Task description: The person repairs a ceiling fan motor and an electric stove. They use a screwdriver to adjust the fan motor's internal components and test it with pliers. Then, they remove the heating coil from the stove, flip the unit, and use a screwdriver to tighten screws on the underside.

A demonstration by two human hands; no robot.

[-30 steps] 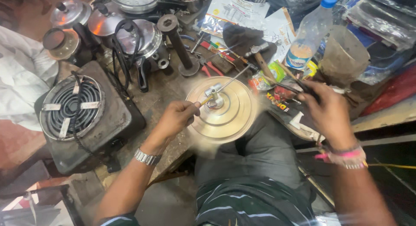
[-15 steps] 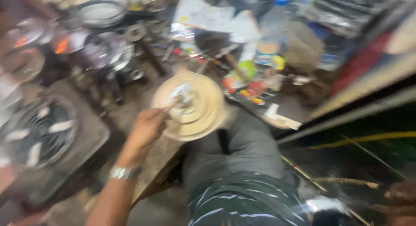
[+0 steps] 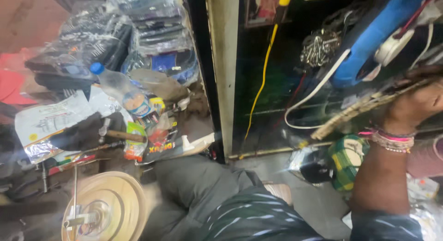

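- One hand in view: the right hand (image 3: pixel 417 102), raised to the dark shelf space at the far right, wrist wearing pink and beaded bracelets (image 3: pixel 390 139). Left hand is out of frame.
- Step, as I judge it: a reach to the shelf, with the hand at the upper end of a long pale wooden slat (image 3: pixel 350 115) that slants down to the left.
- Fingers: they lie against the slat's upper end, but blur and the frame edge hide them; cannot tell whether they are closed on it or only touching.
- Slat looks thin, rough, straw-coloured, maybe several strips together. A white cord (image 3: pixel 318 91) loops just beside its lower part, and a yellow cable (image 3: pixel 263 75) hangs further left.
- Next move, judged: any pull needs a firm grip and a clear path past the cord and the blue padded object (image 3: pixel 369 42) above.
- Brass-coloured stepped disc (image 3: pixel 110 204) sits at the bench's near edge, lower left, unattended, with a small metal fitting at its centre.
- Bench clutter behind it: plastic water bottle (image 3: pixel 117 88), hammer (image 3: pixel 121 135), packets.
- Green-yellow checked cloth bundle (image 3: pixel 346 162) lies on the floor below the forearm.
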